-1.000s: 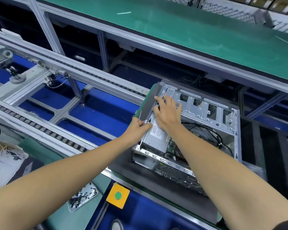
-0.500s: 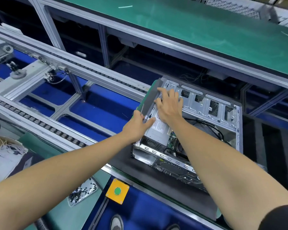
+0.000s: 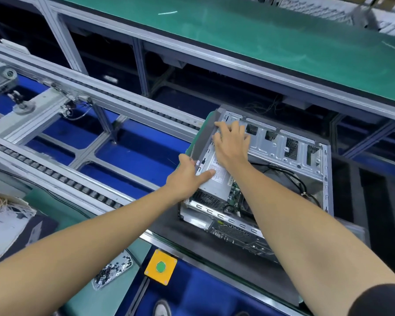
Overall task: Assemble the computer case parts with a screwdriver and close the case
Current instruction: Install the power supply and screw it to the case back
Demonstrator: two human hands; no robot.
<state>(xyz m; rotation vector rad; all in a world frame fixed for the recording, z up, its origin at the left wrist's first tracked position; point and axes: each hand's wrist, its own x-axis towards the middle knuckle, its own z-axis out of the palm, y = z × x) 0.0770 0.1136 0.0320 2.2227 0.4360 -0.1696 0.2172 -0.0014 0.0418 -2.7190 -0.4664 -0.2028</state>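
Note:
An open silver computer case (image 3: 283, 153) lies on its side on a dark pallet (image 3: 214, 247), with cables and a power supply (image 3: 217, 179) showing inside. A grey side panel (image 3: 205, 137) stands tilted along the case's left edge. My left hand (image 3: 187, 176) grips the panel's near end, thumb lying on the power supply. My right hand (image 3: 232, 144) rests with spread fingers on the case's upper left corner, beside the panel's far end. No screwdriver is in view.
A conveyor of roller rails (image 3: 55, 176) runs to the left over blue flooring. A green bench (image 3: 260, 42) spans the back. A bag of screws (image 3: 112, 272) and a yellow box with a green button (image 3: 161, 267) sit near the front.
Both hands stay on the panel and case. My left thumb has moved further onto the power supply. The view has shifted slightly.

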